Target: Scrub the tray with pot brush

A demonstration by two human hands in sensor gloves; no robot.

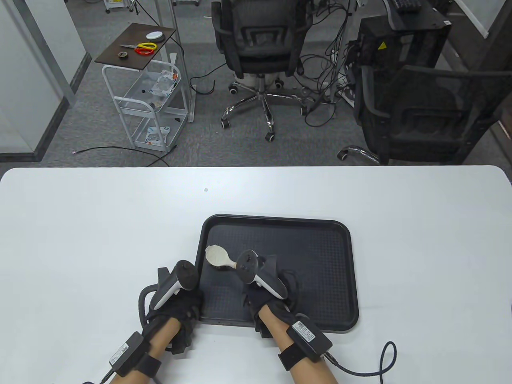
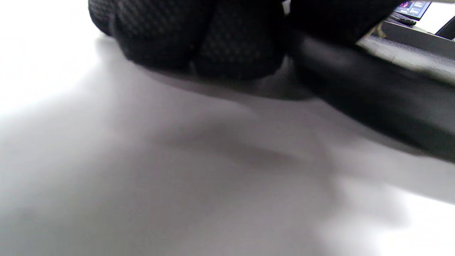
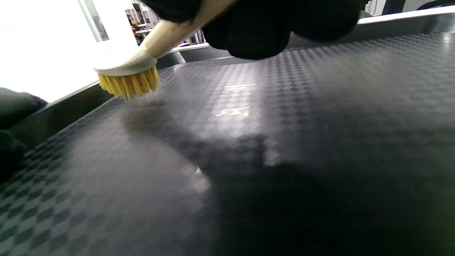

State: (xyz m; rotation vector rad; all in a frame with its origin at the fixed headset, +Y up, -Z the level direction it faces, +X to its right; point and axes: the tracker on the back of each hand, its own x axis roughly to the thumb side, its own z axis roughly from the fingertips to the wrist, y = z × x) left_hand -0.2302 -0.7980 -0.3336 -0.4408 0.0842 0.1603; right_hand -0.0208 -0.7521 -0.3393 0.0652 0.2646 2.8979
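A black textured tray (image 1: 276,219) lies on the white table, near the front middle. My right hand (image 1: 267,289) is over the tray's left half and grips the handle of the pot brush (image 1: 216,256). The brush's pale round head points to the far left. In the right wrist view its yellow bristles (image 3: 129,84) face down, at or just above the tray floor (image 3: 284,124) near the left rim. My left hand (image 1: 185,301) holds the tray's front left corner. In the left wrist view its curled fingers (image 2: 199,42) rest on the table beside the tray rim (image 2: 373,96).
White table (image 1: 80,240) stretches to both sides of the tray. A small speck (image 1: 206,190) lies beyond the tray. A glove cable (image 1: 384,360) loops at the front right. Office chairs (image 1: 260,40) and a cart (image 1: 152,100) stand on the floor beyond the far edge.
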